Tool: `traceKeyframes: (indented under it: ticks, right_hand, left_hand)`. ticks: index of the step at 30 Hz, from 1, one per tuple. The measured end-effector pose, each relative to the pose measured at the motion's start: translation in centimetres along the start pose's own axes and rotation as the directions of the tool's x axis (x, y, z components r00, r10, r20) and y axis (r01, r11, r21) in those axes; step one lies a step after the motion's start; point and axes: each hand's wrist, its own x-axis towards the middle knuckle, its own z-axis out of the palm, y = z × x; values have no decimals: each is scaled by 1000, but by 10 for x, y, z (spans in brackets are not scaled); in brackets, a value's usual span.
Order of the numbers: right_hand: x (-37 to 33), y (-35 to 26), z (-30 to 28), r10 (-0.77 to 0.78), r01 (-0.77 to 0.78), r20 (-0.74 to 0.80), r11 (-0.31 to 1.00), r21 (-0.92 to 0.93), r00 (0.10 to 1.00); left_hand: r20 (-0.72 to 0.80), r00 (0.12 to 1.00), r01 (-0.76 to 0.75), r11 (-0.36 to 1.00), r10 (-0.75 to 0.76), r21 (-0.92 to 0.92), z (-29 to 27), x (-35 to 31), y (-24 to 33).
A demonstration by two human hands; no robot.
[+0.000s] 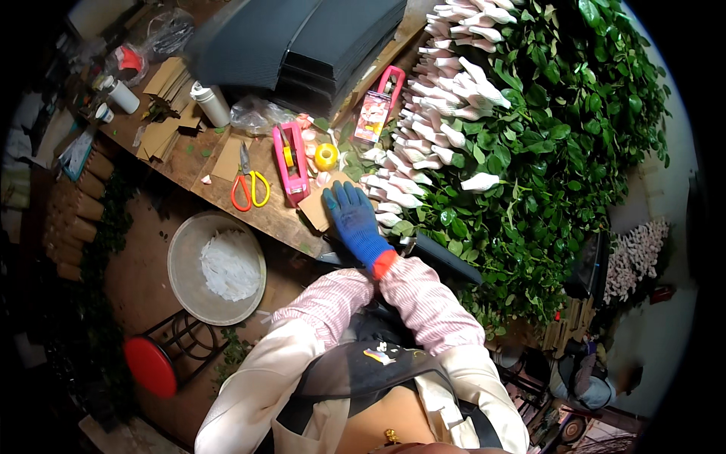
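Note:
My right hand (354, 219) wears a blue glove with an orange cuff. Palm down, its fingers stretch over a piece of brown cardboard (316, 210) near the table's front edge. My left forearm (333, 299), in a pink striped sleeve, reaches toward the right wrist, and the hand at its end is hidden. Left of the cardboard stands a pink tape dispenser (293, 168), with a roll of yellow tape (326, 157) beside it. Scissors (249, 181) with red and yellow handles lie further left. To the right are rose stems with leaves (522, 204), their heads in white sleeves (404, 189).
Stacked dark corrugated sheets (333, 53) stand at the back of the wooden table (204, 170). A second pink dispenser (392, 82) and a white bottle (210, 104) are on it. Below left are a round tub (181, 261) with white sleeves and a red stool (150, 367).

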Motion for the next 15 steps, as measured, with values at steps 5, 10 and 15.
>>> traceKeyframes:
  ticks: [5, 10, 15]
  right_hand:
    - [10, -9, 4, -35, 30, 54, 996, 86, 998]
    - [-14, -7, -28, -49, 38, 137, 996, 76, 989]
    - [-71, 11, -146, -63, 15, 59, 802, 597, 996]
  left_hand:
    - [-6, 1000, 28, 998, -29, -50, -1, -7, -11]
    - [-3, 1000, 19, 997, -19, -77, -1, -16, -22]
    - [-1, 998, 66, 991, -66, -116, -14, -21, -13]
